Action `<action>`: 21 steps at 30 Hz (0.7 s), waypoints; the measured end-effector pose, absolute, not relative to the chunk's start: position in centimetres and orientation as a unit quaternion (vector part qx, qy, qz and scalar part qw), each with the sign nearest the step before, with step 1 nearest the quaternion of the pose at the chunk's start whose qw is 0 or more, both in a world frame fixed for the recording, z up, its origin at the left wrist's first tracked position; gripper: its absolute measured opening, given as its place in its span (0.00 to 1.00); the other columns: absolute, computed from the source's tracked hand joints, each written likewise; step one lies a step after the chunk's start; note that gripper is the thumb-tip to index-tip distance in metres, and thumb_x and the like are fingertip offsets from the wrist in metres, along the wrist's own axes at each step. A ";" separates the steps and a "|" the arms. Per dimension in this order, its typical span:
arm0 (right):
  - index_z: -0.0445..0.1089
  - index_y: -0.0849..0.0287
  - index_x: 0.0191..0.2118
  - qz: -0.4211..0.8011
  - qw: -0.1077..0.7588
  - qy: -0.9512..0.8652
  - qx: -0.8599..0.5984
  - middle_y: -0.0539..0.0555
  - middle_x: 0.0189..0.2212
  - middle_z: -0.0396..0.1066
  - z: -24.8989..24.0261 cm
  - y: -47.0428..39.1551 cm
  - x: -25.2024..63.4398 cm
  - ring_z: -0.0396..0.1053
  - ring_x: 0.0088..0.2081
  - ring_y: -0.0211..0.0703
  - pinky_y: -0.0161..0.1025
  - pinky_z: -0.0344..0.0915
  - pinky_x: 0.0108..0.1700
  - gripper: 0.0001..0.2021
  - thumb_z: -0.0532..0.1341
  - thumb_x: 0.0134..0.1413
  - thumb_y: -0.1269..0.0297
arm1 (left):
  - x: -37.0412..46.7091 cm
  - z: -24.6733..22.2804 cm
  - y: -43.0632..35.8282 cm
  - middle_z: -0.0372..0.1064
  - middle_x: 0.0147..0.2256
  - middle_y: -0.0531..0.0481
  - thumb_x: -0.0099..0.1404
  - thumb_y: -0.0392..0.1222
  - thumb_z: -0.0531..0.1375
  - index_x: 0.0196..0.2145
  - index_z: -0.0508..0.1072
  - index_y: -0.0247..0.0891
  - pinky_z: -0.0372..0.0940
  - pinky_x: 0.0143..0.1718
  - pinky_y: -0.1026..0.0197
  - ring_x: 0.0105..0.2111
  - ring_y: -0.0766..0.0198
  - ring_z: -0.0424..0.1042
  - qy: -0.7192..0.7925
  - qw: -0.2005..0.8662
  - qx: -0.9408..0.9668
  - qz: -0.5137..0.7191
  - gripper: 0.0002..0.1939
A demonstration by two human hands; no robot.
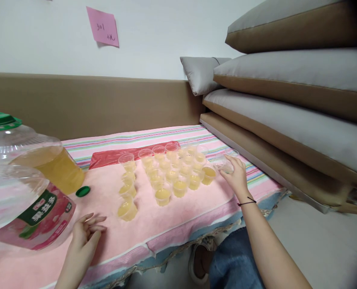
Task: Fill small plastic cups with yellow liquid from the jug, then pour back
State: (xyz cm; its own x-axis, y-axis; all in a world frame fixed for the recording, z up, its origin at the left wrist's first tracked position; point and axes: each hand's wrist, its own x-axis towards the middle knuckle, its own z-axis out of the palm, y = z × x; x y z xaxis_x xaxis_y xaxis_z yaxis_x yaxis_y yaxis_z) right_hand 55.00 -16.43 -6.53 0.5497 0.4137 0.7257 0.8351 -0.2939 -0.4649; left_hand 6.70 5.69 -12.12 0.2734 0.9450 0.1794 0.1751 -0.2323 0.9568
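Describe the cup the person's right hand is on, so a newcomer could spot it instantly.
Start at the pink cloth-covered table and the cluster of small clear plastic cups of yellow juice. At that cluster's right edge, near the stacked cushions, the right hand touches a small clear plastic cup. Unlike its neighbours, it looks empty.

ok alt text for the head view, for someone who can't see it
The right hand touches an empty cup beside rows of juice-filled cups on a pink cloth. The left hand rests open beside a large juice jug.
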 end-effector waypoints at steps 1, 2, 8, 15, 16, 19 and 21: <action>0.69 0.59 0.54 -0.240 0.436 -0.403 -0.768 0.62 0.49 0.71 -6.6 -16.5 55.1 0.65 0.51 0.58 0.58 0.61 0.55 0.26 0.62 0.44 0.65 | 6.7 -12.1 5.7 0.70 0.41 0.48 0.48 0.48 0.66 0.45 0.60 0.42 0.68 0.39 0.50 0.30 0.60 0.73 0.426 0.450 0.660 0.426 0.28; 0.69 0.60 0.53 -0.236 0.441 -0.397 -0.770 0.62 0.49 0.72 -6.7 -16.5 55.1 0.66 0.51 0.58 0.58 0.61 0.55 0.26 0.62 0.44 0.64 | 6.7 -12.1 5.7 0.70 0.41 0.48 0.48 0.49 0.66 0.45 0.60 0.42 0.68 0.39 0.50 0.30 0.60 0.73 0.426 0.449 0.661 0.424 0.28; 0.69 0.62 0.51 -0.203 0.460 -0.368 -0.782 0.64 0.48 0.72 -6.9 -16.7 55.4 0.67 0.51 0.59 0.57 0.62 0.55 0.27 0.63 0.41 0.63 | 6.8 -12.1 5.8 0.70 0.40 0.48 0.48 0.49 0.66 0.44 0.60 0.42 0.68 0.39 0.49 0.29 0.59 0.73 0.428 0.446 0.662 0.423 0.28; 0.69 0.62 0.51 -0.194 0.462 -0.358 -0.788 0.64 0.47 0.72 -7.1 -17.0 55.6 0.68 0.49 0.59 0.57 0.63 0.54 0.27 0.64 0.40 0.63 | 7.1 -11.7 5.6 0.70 0.40 0.48 0.46 0.50 0.65 0.43 0.60 0.42 0.68 0.38 0.49 0.29 0.59 0.73 0.438 0.449 0.655 0.422 0.28; 0.69 0.62 0.51 -0.193 0.463 -0.356 -0.789 0.64 0.48 0.72 -7.1 -17.1 55.6 0.68 0.50 0.59 0.57 0.63 0.54 0.27 0.64 0.40 0.63 | 7.1 -11.7 5.6 0.70 0.40 0.48 0.46 0.50 0.65 0.43 0.60 0.42 0.68 0.38 0.49 0.29 0.59 0.72 0.438 0.449 0.654 0.422 0.28; 0.69 0.63 0.51 -0.190 0.464 -0.354 -0.789 0.65 0.47 0.72 -7.1 -17.1 55.7 0.68 0.49 0.59 0.56 0.63 0.54 0.27 0.64 0.40 0.62 | 7.1 -11.6 5.6 0.70 0.40 0.48 0.47 0.50 0.65 0.44 0.60 0.42 0.68 0.38 0.50 0.29 0.59 0.72 0.441 0.449 0.656 0.417 0.28; 0.70 0.64 0.50 -0.189 0.466 -0.352 -0.790 0.65 0.47 0.72 -7.1 -17.2 55.7 0.68 0.49 0.59 0.56 0.63 0.53 0.27 0.64 0.40 0.62 | 7.1 -11.6 5.6 0.70 0.41 0.47 0.47 0.50 0.65 0.44 0.60 0.42 0.68 0.38 0.49 0.30 0.59 0.72 0.442 0.448 0.657 0.415 0.28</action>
